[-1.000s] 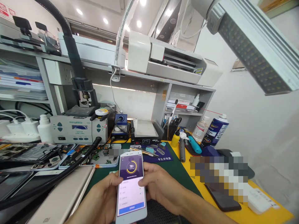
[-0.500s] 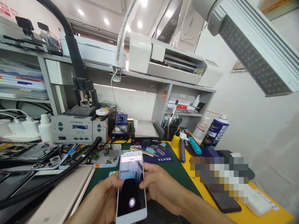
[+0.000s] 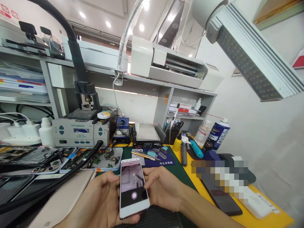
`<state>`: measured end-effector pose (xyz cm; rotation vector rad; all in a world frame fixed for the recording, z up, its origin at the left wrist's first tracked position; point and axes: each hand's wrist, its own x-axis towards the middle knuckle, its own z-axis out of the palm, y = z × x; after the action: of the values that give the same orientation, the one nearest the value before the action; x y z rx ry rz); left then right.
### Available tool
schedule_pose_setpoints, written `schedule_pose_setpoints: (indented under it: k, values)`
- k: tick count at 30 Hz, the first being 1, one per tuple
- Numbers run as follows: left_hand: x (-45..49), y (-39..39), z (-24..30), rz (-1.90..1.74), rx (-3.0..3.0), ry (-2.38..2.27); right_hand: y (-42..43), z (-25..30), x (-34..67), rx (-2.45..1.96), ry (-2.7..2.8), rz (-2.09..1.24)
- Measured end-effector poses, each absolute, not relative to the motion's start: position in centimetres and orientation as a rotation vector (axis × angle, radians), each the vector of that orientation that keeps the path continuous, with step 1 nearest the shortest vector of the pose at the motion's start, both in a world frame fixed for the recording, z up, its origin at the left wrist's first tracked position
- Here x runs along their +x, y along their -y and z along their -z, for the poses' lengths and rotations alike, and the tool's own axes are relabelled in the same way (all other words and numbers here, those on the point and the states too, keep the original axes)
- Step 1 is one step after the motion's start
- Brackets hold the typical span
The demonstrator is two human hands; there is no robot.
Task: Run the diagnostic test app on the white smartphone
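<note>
"How are the hands set?"
"The left hand [image 3: 103, 193] is curled round the left edge and underside of the white phone [image 3: 133, 207]; the right hand [image 3: 163, 186] grips its right edge, thumb by the screen."
"So the phone's between them?"
"Yes, screen up, nearer than the blue mat [image 3: 171, 156]."
"Farther off?"
"A white machine [image 3: 140, 58] on the shelf [image 3: 163, 107]."

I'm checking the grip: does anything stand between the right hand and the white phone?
Nothing visible does. The right hand touches the white phone directly, its thumb at the right edge; the left hand supports the other side. What lies behind it is hidden.
</note>
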<state>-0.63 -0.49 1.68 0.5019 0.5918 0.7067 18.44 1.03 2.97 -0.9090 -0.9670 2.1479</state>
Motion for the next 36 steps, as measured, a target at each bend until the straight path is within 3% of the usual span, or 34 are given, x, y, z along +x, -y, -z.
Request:
schedule_pose_setpoints:
  k: [10,36]
  values:
    - [-0.7,0.5,-1.2,-0.707,0.509,-0.53,0.3,-2.0,17.0,-1.045,1.09,-1.862]
    - [-0.3,1.3,-1.9,-0.648,0.684,-0.668,0.3,-2.8,17.5,-1.029,1.054,-1.935]
